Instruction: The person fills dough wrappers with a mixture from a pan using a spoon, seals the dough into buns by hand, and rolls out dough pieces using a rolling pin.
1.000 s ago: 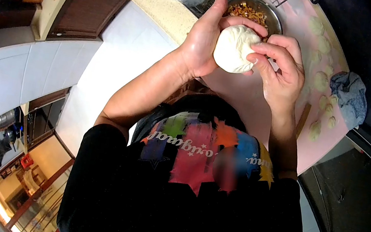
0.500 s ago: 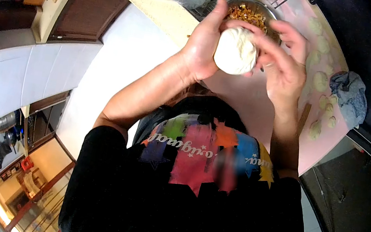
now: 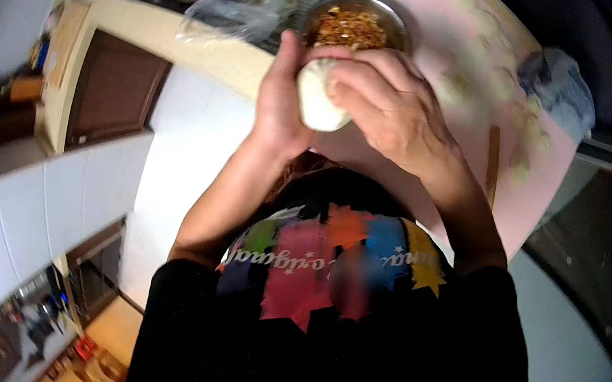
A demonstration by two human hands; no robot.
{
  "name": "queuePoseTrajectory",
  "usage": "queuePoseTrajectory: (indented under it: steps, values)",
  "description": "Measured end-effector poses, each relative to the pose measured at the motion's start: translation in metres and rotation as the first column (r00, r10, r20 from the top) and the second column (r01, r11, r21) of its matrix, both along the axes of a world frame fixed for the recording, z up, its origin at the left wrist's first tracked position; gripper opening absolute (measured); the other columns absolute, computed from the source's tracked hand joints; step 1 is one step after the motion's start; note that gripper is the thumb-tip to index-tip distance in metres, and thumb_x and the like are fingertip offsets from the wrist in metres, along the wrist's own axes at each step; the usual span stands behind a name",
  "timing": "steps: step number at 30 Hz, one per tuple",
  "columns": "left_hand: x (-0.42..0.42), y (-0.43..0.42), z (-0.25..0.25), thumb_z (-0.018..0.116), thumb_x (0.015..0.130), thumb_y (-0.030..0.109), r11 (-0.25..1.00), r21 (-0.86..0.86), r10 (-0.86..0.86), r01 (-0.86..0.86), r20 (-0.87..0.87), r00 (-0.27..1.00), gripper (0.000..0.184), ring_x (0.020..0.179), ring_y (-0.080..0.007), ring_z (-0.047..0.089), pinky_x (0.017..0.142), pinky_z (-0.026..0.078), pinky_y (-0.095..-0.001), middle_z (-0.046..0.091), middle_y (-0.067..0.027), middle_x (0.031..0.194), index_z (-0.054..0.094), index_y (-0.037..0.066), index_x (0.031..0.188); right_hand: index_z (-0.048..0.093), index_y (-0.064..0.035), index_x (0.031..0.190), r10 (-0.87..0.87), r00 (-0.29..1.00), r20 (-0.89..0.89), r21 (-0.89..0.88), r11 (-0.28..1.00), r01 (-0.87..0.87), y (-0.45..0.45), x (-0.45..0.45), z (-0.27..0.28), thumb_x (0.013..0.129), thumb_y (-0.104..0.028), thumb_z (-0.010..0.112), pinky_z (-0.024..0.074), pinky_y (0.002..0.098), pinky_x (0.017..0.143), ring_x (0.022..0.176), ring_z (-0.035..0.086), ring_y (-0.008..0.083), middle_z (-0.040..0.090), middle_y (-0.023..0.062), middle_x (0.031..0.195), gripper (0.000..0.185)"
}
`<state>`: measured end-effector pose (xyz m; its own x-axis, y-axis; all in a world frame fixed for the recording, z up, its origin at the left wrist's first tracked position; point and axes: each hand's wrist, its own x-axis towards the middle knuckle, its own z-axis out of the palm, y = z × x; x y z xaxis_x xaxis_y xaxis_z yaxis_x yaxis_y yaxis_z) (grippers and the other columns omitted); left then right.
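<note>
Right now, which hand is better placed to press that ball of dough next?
Probably the right hand: its bent fingers lie against the ball of dough. The left hand cups the other side, so it seems better suited to supporting.

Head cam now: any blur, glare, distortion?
Head view: right hand soft, likely motion, dough pieces smeared; head view: white floor washed out beside the left forearm; head view: fisheye bending, black corners, smudge over shirt print.
</note>
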<state>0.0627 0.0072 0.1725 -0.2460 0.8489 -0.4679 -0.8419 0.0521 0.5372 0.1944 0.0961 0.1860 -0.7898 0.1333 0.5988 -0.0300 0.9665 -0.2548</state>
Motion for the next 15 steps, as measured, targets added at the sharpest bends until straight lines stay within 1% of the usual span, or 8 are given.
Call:
queuePoseTrajectory:
  steps: [2,4,8,10,12,13,14,15]
  values:
    - [-0.002,0.001,-0.016,0.028,0.099,0.053,0.998,-0.005,-0.067,0.070,0.220,0.973,0.059,0.103,-0.0266,0.061,0.091,0.049,-0.0420,0.062,-0.0139,0.111,0.054,0.003,0.117,0.056,-0.0075,0.117,0.024,1.000,-0.009,-0.171,0.985,-0.025,-0.002,0.007,-0.012,0.066,-0.028,0.074,0.0474,0.0376,0.090,0.110,0.053,0.0264,0.051,0.0087,0.124,0.057]
    - [0.011,-0.001,-0.018,0.028,0.099,0.052,0.987,-0.047,-0.144,0.154,0.174,0.974,0.055,0.103,-0.0259,0.060,0.091,0.049,-0.0424,0.062,-0.0110,0.109,0.053,0.007,0.117,0.043,-0.0098,0.138,0.068,0.994,0.083,-0.340,0.940,-0.036,-0.008,0.019,-0.028,0.055,-0.036,0.085,0.0416,0.0409,0.101,0.122,0.046,0.0320,0.037,0.0149,0.142,0.097]
    - [0.047,0.007,-0.024,0.028,0.095,0.062,0.917,-0.299,-0.252,0.264,0.079,0.965,0.064,0.109,-0.0288,0.057,0.097,0.044,-0.0461,0.057,-0.0117,0.118,0.045,0.009,0.127,0.041,-0.0101,0.140,0.082,0.963,0.256,-0.481,0.875,0.053,-0.021,0.055,-0.042,0.061,-0.026,0.085,0.0322,0.0447,0.108,0.130,0.037,0.0325,0.037,0.0160,0.141,0.092]
    - [0.055,0.009,-0.046,0.027,0.090,0.072,0.873,-0.250,-0.387,0.418,0.163,0.907,0.082,0.118,-0.0297,0.052,0.100,0.038,-0.0526,0.053,-0.0153,0.128,0.038,0.004,0.136,0.040,-0.0098,0.141,0.056,0.971,0.232,-0.726,0.674,0.135,-0.022,0.074,-0.070,0.067,-0.021,0.083,0.0367,0.0396,0.105,0.125,0.044,0.0275,0.044,0.0142,0.136,0.086]
    - [0.062,0.009,-0.064,0.028,0.086,0.076,0.764,-0.269,-0.541,0.586,0.228,0.810,0.092,0.122,-0.0350,0.049,0.100,0.037,-0.0543,0.049,-0.0212,0.132,0.031,0.001,0.140,0.042,-0.0080,0.139,0.036,0.986,0.166,-0.963,0.221,0.154,-0.020,0.103,-0.098,0.072,-0.016,0.081,0.0412,0.0336,0.099,0.115,0.052,0.0206,0.051,0.0106,0.126,0.078]
    - [0.068,0.009,-0.068,0.031,0.086,0.075,0.703,-0.377,-0.571,0.603,0.206,0.794,0.094,0.122,-0.0428,0.047,0.100,0.038,-0.0538,0.044,-0.0286,0.133,0.024,0.000,0.144,0.044,-0.0071,0.137,-0.033,0.972,0.234,-0.963,0.126,0.236,-0.015,0.117,-0.107,0.073,-0.014,0.081,0.0427,0.0317,0.096,0.111,0.053,0.0175,0.053,0.0081,0.122,0.074]
    - [0.070,0.008,-0.071,0.031,0.086,0.075,0.696,-0.376,-0.581,0.612,0.205,0.787,0.094,0.122,-0.0428,0.047,0.100,0.038,-0.0538,0.044,-0.0286,0.133,0.024,0.000,0.144,0.047,-0.0061,0.134,-0.094,0.949,0.302,-0.952,0.026,0.306,-0.007,0.130,-0.118,0.074,-0.013,0.080,0.0442,0.0297,0.094,0.107,0.054,0.0143,0.055,0.0056,0.118,0.070]
    - [0.071,0.006,-0.073,0.033,0.087,0.074,0.691,-0.340,-0.615,0.638,0.188,0.766,0.094,0.121,-0.0450,0.047,0.100,0.038,-0.0537,0.042,-0.0315,0.134,0.021,0.001,0.145,0.049,-0.0059,0.132,-0.225,0.901,0.370,-0.922,0.032,0.386,0.002,0.147,-0.141,0.069,-0.020,0.083,0.0434,0.0350,0.096,0.110,0.054,0.0201,0.056,0.0091,0.117,0.073]
